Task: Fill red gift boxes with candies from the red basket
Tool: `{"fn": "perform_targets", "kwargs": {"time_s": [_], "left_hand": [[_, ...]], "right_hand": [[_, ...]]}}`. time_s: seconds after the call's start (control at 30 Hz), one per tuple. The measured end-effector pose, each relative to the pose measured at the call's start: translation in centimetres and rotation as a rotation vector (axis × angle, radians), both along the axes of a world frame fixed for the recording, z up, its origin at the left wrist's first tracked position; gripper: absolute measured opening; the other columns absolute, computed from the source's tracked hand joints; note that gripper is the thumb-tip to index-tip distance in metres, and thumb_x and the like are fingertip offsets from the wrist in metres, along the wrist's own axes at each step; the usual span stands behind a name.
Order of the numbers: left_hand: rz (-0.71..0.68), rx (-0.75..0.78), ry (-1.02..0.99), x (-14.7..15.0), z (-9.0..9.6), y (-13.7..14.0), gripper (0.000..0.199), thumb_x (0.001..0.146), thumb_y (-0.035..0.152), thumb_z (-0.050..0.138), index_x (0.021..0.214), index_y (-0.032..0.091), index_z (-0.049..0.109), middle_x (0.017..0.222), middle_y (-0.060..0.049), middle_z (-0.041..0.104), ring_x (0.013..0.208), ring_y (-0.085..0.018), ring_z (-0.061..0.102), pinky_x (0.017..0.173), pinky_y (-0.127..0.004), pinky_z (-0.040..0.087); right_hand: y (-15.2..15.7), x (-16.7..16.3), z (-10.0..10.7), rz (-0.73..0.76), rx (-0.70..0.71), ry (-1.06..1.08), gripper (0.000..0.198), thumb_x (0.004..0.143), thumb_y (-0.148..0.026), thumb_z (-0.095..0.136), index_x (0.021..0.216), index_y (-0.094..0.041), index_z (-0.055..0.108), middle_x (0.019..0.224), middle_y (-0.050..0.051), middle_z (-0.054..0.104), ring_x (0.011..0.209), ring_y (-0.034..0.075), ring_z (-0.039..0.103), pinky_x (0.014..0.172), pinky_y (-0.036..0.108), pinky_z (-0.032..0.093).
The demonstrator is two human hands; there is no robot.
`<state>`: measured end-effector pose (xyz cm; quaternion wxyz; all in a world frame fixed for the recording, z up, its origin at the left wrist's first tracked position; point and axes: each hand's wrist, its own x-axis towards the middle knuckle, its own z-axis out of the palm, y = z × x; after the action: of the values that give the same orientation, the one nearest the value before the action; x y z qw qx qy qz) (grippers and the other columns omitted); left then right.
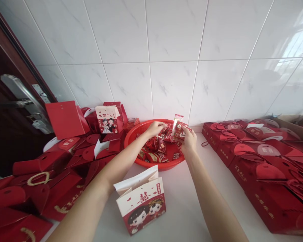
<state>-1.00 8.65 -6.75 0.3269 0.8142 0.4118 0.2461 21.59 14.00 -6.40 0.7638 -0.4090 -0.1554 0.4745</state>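
Note:
A red plastic basket (130, 152) holds many wrapped sweets (153, 156), mostly red. Over its far right side, my right hand (189, 139) is closed on a red candy packet (180, 130) with white print, and a long pink-and-clear wrapped stick (176, 122) stands up beside that packet. My left hand (156, 128) is over the middle of the basket, its fingertips pinched together just above the sweets; what lies between them is too small to tell. Between my forearms, an open-topped paper gift box (143, 208) with two cartoon figures stands upright on the white surface.
Red gift boxes (73, 158) are heaped on the left, with a cream-topped box (107, 121) standing behind them. Rows of red boxes with cords (242, 158) fill the right side. A tiled wall (174, 87) rises behind the basket, and a door handle (20, 90) is at far left.

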Motion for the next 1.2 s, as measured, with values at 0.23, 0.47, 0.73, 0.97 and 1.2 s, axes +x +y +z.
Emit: {"fn": "perform_targets", "kwargs": {"time_s": [0.23, 0.47, 0.73, 0.97, 1.2], "left_hand": [[0.062, 0.226, 0.346, -1.5, -2.4, 0.3, 0.062, 0.095, 0.041, 0.055, 0.153, 0.043, 0.034, 0.152, 0.005, 0.051, 0.145, -0.024, 0.039, 0.101, -0.032, 0.049], [-0.159, 0.245, 0.474, 5.0, -0.7, 8.8, 0.047, 0.081, 0.037, 0.071, 0.128, 0.032, 0.065, 0.119, -0.001, 0.072, 0.119, -0.026, 0.059, 0.090, -0.028, 0.048], [-0.556, 0.238, 0.532, 12.7, -1.9, 11.3, 0.023, 0.074, 0.025, 0.074, 0.097, 0.022, 0.075, 0.093, -0.001, 0.074, 0.087, -0.020, 0.066, 0.079, -0.026, 0.049], [-0.344, 0.212, 0.608, 10.9, -1.7, 13.1, 0.028, 0.079, 0.011, 0.063, 0.104, 0.019, 0.073, 0.101, -0.003, 0.076, 0.093, -0.020, 0.068, 0.082, -0.025, 0.050], [-0.116, 0.332, 0.464, 9.9, -0.2, 13.4, 0.030, 0.088, 0.023, 0.063, 0.118, 0.019, 0.067, 0.117, -0.008, 0.073, 0.108, -0.023, 0.066, 0.092, -0.030, 0.050]], "right_hand": [[-0.3, 0.0, 0.6, -0.059, -0.001, 0.038, 0.015, 0.072, -0.021, 0.064, 0.073, -0.021, 0.049, 0.060, -0.008, 0.058, 0.053, 0.012, 0.058, 0.048, 0.023, 0.050], [-0.7, 0.2, 1.1, -0.156, 0.042, 0.133, 0.013, 0.075, -0.021, 0.060, 0.078, -0.022, 0.048, 0.064, -0.008, 0.057, 0.053, 0.012, 0.058, 0.047, 0.025, 0.049], [-0.4, 0.7, 0.5, -0.211, 0.079, 0.205, 0.011, 0.074, -0.019, 0.061, 0.077, -0.021, 0.050, 0.066, -0.008, 0.057, 0.055, 0.011, 0.058, 0.048, 0.024, 0.049], [0.0, 0.6, 0.2, -0.203, 0.075, 0.160, 0.016, 0.070, -0.021, 0.063, 0.074, -0.022, 0.048, 0.064, -0.008, 0.056, 0.056, 0.012, 0.058, 0.050, 0.024, 0.050], [0.0, 0.5, 0.1, -0.173, 0.085, 0.122, 0.017, 0.068, -0.024, 0.064, 0.076, -0.022, 0.049, 0.065, -0.008, 0.057, 0.055, 0.012, 0.058, 0.048, 0.024, 0.049]]}}
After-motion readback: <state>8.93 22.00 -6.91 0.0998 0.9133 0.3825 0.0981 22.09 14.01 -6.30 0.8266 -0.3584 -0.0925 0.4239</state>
